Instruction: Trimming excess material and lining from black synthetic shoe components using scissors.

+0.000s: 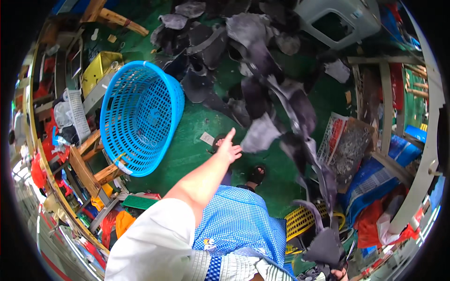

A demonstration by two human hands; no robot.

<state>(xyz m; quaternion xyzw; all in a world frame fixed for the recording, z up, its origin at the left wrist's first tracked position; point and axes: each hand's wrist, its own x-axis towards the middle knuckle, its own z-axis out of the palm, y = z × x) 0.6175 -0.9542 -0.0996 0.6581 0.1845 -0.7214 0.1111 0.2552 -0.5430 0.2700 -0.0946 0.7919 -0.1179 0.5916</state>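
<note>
grey scraps [262, 133] litter green floor [281, 180] between shelves [385, 103]

FREE: green floor [192, 154] between blue basket [177, 100] and left hand [227, 151], bare for passing | LEFT: blue basket blocks, wooden frame [84, 173] just beyond | AHEAD: dark scrap pile [197, 86] bars the way | RIGHT: long strips [307, 119] run down to near right hand [340, 274], crossing before yellow basket [297, 220]
</note>
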